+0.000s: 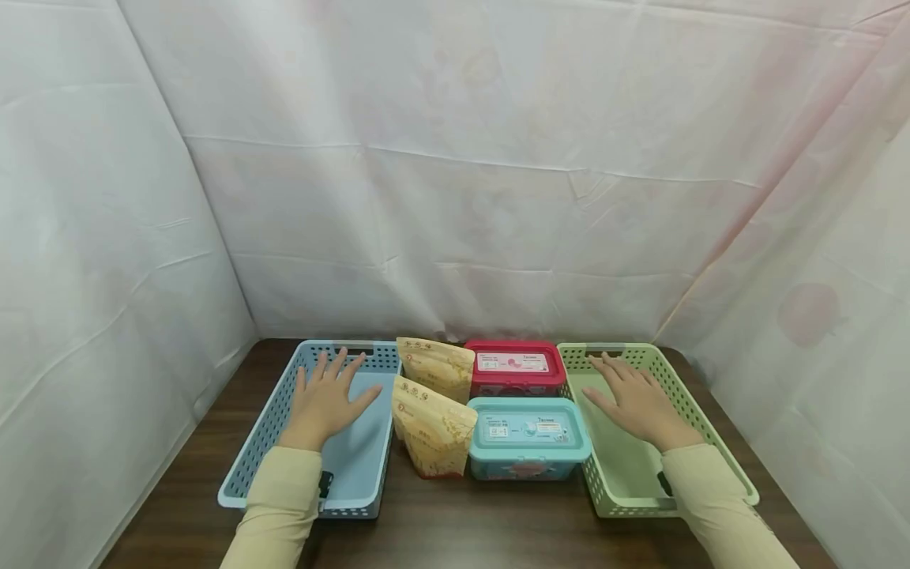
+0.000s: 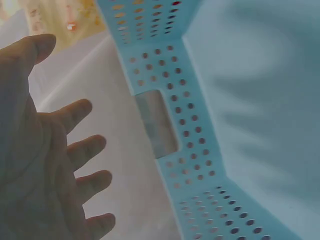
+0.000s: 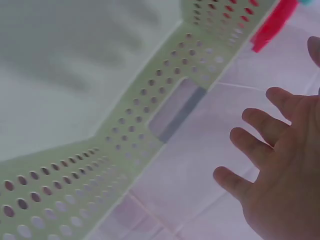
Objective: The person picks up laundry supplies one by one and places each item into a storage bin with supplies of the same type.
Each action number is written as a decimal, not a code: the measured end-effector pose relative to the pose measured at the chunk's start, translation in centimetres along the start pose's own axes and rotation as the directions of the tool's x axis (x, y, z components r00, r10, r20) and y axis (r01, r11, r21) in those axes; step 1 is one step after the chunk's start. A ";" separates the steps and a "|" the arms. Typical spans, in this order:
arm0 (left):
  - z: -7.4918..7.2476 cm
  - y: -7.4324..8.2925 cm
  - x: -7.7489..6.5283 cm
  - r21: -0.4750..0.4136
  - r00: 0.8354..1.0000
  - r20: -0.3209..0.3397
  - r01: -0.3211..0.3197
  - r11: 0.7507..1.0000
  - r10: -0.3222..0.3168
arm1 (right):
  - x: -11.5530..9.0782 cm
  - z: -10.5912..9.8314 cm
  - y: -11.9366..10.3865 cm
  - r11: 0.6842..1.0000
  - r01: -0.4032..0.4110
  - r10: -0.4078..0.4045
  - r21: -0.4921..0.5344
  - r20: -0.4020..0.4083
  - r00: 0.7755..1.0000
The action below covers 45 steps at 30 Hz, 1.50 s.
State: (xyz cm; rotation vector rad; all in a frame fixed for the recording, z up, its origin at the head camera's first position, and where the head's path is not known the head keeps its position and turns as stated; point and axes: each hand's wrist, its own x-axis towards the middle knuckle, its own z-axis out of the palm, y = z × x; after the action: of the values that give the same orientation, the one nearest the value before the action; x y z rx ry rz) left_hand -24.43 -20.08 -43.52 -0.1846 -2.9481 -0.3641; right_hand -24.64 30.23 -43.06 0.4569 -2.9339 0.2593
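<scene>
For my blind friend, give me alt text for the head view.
A person's open left grip hovers over a blue basket, the open right grip over a green basket. Between the baskets stand two yellow pouches, a red box and a turquoise box.

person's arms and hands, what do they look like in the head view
The person wears pale yellow sleeves reaching the wrists. The left hand and right hand are bare, no gloves visible. A small black object shows beside each sleeve.

We count two perforated plastic baskets (image 1: 359, 450), two stand-up pouches (image 1: 435, 431), two lidded plastic boxes (image 1: 529, 433) and two hands (image 1: 325, 403) at one tabletop (image 1: 455, 525).
</scene>
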 end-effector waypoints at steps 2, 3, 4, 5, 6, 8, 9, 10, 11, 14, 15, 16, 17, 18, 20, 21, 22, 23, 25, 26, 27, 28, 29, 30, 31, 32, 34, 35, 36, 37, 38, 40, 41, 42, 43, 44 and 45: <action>-0.4 0.2 0.0 0.007 1.000 0.014 -0.002 1.000 0.002 | 0.0 -0.4 -0.4 1.000 0.027 -0.027 0.004 -0.020 0.999; -0.6 0.3 0.1 0.009 1.000 0.020 -0.004 1.000 0.004 | 0.1 -0.6 -0.6 0.999 0.040 -0.040 0.002 -0.030 0.999; -0.8 0.4 0.1 0.013 1.000 0.023 -0.006 1.000 0.006 | 0.1 -0.8 -0.8 0.999 0.053 -0.053 0.004 -0.039 0.998; -0.9 0.5 0.2 0.018 1.000 0.024 -0.009 1.000 0.009 | 0.1 -1.0 -1.1 0.998 0.066 -0.066 0.002 -0.046 0.997; -1.0 0.6 0.2 0.022 1.000 0.025 -0.012 1.000 0.012 | 0.1 -1.3 -1.4 0.997 0.077 -0.077 0.002 -0.051 0.996; -1.3 0.7 0.2 0.031 0.999 0.026 -0.020 0.999 0.019 | 0.1 -1.7 -1.9 0.995 0.096 -0.095 0.000 -0.061 0.994; -1.5 0.7 0.2 0.036 0.999 0.028 -0.024 0.999 0.023 | 0.1 -1.9 -2.2 0.995 0.104 -0.104 0.003 -0.066 0.992; -1.7 0.8 0.2 0.042 0.999 0.031 -0.028 0.999 0.027 | 0.1 -2.1 -2.4 0.993 0.115 -0.114 0.009 -0.070 0.991; -1.9 0.9 0.1 0.045 0.999 0.030 -0.034 0.998 0.032 | 0.1 -2.3 -2.7 0.991 0.130 -0.128 0.016 -0.076 0.989; -2.5 1.1 0.0 0.035 0.998 0.029 -0.048 0.998 0.047 | 0.1 -2.7 -3.5 0.984 0.176 -0.172 0.032 -0.098 0.980; -2.7 1.1 0.0 0.030 0.998 0.028 -0.053 0.998 0.052 | 0.2 -2.8 -3.8 0.981 0.191 -0.187 0.035 -0.107 0.977; -2.8 1.2 -0.1 0.024 0.998 0.026 -0.057 0.998 0.056 | 0.2 -3.0 -4.1 0.978 0.204 -0.199 0.039 -0.113 0.974; -3.0 1.3 -0.1 0.022 0.998 0.023 -0.060 0.998 0.059 | 0.1 -3.1 -4.4 0.976 0.211 -0.205 0.046 -0.114 0.972; -3.1 1.3 -0.2 0.020 0.998 0.024 -0.061 0.998 0.060 | 0.1 -3.2 -4.6 0.975 0.213 -0.206 0.055 -0.110 0.972; -3.4 1.3 -0.3 0.026 0.998 0.025 -0.065 0.998 0.064 | 0.1 -3.4 -5.1 0.973 0.213 -0.204 0.091 -0.093 0.974; -3.5 1.4 -0.3 0.030 0.997 0.029 -0.068 0.997 0.067 | 0.1 -3.5 -5.4 0.971 0.212 -0.203 0.113 -0.082 0.976; -3.6 1.4 -0.4 0.030 0.997 0.034 -0.071 0.997 0.070 | 0.1 -3.5 -5.6 0.968 0.209 -0.201 0.137 -0.070 0.977; -3.7 1.4 -0.4 0.027 0.997 0.040 -0.073 0.997 0.072 | 0.1 -3.6 -5.8 0.965 0.212 -0.205 0.156 -0.061 0.977; -3.9 1.3 -0.5 0.012 0.996 0.055 -0.076 0.997 0.075 | 0.1 -3.6 -6.1 0.955 0.233 -0.226 0.184 -0.056 0.972; -3.9 1.3 -0.5 0.003 0.995 0.064 -0.077 0.997 0.076 | 0.1 -3.5 -6.3 0.951 0.244 -0.237 0.192 -0.058 0.970; -4.0 1.2 -0.5 -0.008 0.994 0.074 -0.078 0.997 0.078 | 0.1 -3.5 -6.5 0.945 0.260 -0.252 0.199 -0.062 0.966; -4.0 1.2 -0.6 -0.016 0.993 0.081 -0.080 0.997 0.081 | 0.1 -3.4 -6.6 0.941 0.273 -0.264 0.201 -0.068 0.962; -4.1 1.1 -0.6 -0.022 0.993 0.088 -0.081 0.996 0.083 | 0.1 -3.3 -6.8 0.936 0.286 -0.277 0.203 -0.072 0.958; -4.1 1.1 -0.6 -0.026 0.992 0.093 -0.082 0.996 0.085 | 0.1 -3.3 -6.9 0.932 0.297 -0.287 0.208 -0.074 0.955; -4.1 1.0 -0.6 -0.033 0.991 0.096 -0.087 0.996 0.090 | 0.1 -3.2 -7.1 0.928 0.304 -0.294 0.214 -0.074 0.953; -4.1 0.9 -0.6 -0.040 0.991 0.097 -0.091 0.995 0.095 | 0.1 -3.2 -7.2 0.929 0.301 -0.293 0.214 -0.069 0.954; -4.0 0.8 -0.6 -0.065 0.989 0.103 -0.100 0.993 0.106 | 0.0 -3.1 -7.5 0.929 0.299 -0.293 0.220 -0.057 0.954; -4.0 0.8 -0.6 -0.085 0.988 0.108 -0.102 0.991 0.111 | 0.0 -3.1 -7.7 0.928 0.296 -0.293 0.225 -0.048 0.955; -3.9 0.7 -0.5 -0.107 0.987 0.113 -0.106 0.989 0.118 | 0.0 -3.1 -7.9 0.928 0.294 -0.293 0.228 -0.039 0.955; -3.8 0.7 -0.5 -0.133 0.985 0.120 -0.110 0.985 0.126 | 0.0 -3.1 -8.1 0.928 0.292 -0.293 0.231 -0.032 0.956; -3.7 0.6 -0.5 -0.156 0.983 0.125 -0.115 0.981 0.135 | -0.1 -3.0 -8.3 0.928 0.292 -0.294 0.232 -0.026 0.955; -3.6 0.6 -0.5 -0.205 0.979 0.134 -0.127 0.970 0.157 | -0.1 -2.9 -8.7 0.924 0.299 -0.303 0.237 -0.020 0.953; -3.5 0.6 -0.5 -0.225 0.977 0.135 -0.134 0.965 0.167 | -0.1 -2.9 -8.9 0.922 0.304 -0.309 0.239 -0.020 0.951; -3.4 0.6 -0.5 -0.242 0.975 0.133 -0.141 0.960 0.177 | 0.0 -2.8 -9.1 0.919 0.311 -0.315 0.241 -0.021 0.949; -3.4 0.6 -0.4 -0.256 0.974 0.133 -0.147 0.955 0.185 | 0.0 -2.7 -9.3 0.917 0.316 -0.320 0.245 -0.022 0.947; -3.3 0.6 -0.4 -0.270 0.973 0.130 -0.153 0.951 0.193 | 0.0 -2.6 -9.5 0.914 0.321 -0.326 0.246 -0.024 0.945; -3.3 0.6 -0.4 -0.286 0.971 0.130 -0.156 0.945 0.199 | 0.0 -2.5 -9.7 0.911 0.328 -0.332 0.251 -0.028 0.943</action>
State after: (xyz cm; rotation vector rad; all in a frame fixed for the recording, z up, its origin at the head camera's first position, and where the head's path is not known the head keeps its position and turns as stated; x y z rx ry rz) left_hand -23.46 -20.38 -40.32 -0.5351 -2.9875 -0.7638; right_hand -21.32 21.58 -39.25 0.9828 -2.7828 0.5871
